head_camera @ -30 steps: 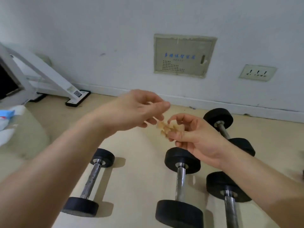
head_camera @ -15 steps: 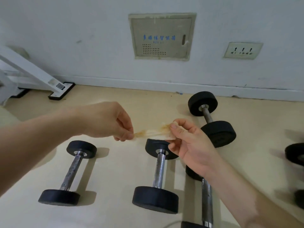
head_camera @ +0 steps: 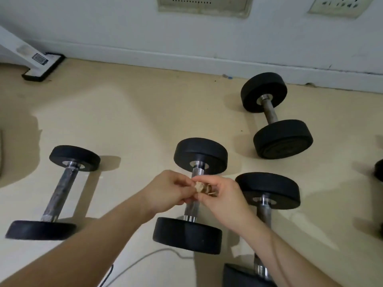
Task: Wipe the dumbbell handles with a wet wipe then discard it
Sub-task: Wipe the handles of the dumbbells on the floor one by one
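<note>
Both hands meet above the middle dumbbell (head_camera: 199, 156), whose chrome handle is partly hidden behind them. My left hand (head_camera: 167, 190) and my right hand (head_camera: 221, 195) pinch a small, crumpled, brown-stained wet wipe (head_camera: 202, 188) between their fingertips. A second dumbbell (head_camera: 58, 191) with a dull, mottled handle lies on the floor at the left. A third dumbbell (head_camera: 267, 191) lies just right of my right hand, its near end cut off by the frame. A fourth dumbbell (head_camera: 273, 114) lies further back near the wall.
White wall and skirting board (head_camera: 186, 59) run along the back. A white machine foot with a black pad (head_camera: 41, 65) stands at far left. A thin grey cable (head_camera: 145, 259) lies on the beige floor below the middle dumbbell. Another black weight (head_camera: 379, 172) shows at the right edge.
The wipe was stretched out between my hands half a second ago; now the hands have come together and it is bunched up. The view has tilted down toward the dumbbells.
</note>
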Action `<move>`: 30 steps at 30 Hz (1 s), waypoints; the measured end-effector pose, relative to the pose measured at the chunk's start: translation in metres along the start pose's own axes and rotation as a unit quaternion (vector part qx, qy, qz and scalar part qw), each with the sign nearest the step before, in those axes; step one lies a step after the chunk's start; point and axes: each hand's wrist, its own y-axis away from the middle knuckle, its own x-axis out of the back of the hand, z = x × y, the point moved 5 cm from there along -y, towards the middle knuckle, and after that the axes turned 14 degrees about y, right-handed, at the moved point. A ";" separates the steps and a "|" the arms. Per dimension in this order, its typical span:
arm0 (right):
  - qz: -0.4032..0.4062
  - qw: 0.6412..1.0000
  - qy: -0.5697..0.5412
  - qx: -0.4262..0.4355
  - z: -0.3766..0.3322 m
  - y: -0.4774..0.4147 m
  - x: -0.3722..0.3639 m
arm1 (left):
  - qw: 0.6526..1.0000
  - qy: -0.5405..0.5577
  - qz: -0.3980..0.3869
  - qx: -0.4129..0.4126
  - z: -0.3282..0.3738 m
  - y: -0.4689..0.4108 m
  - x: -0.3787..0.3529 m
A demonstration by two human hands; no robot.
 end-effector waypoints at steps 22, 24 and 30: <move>0.155 0.964 0.199 0.080 0.013 -0.065 -0.031 | 0.973 -0.190 0.108 -0.072 -0.081 0.005 0.038; 0.122 0.975 0.179 0.058 0.020 -0.049 -0.041 | 0.972 -0.207 0.089 -0.068 -0.083 0.012 0.044; 0.045 0.997 0.058 0.031 0.026 -0.047 -0.048 | 0.969 -0.208 0.111 -0.075 -0.081 0.020 0.055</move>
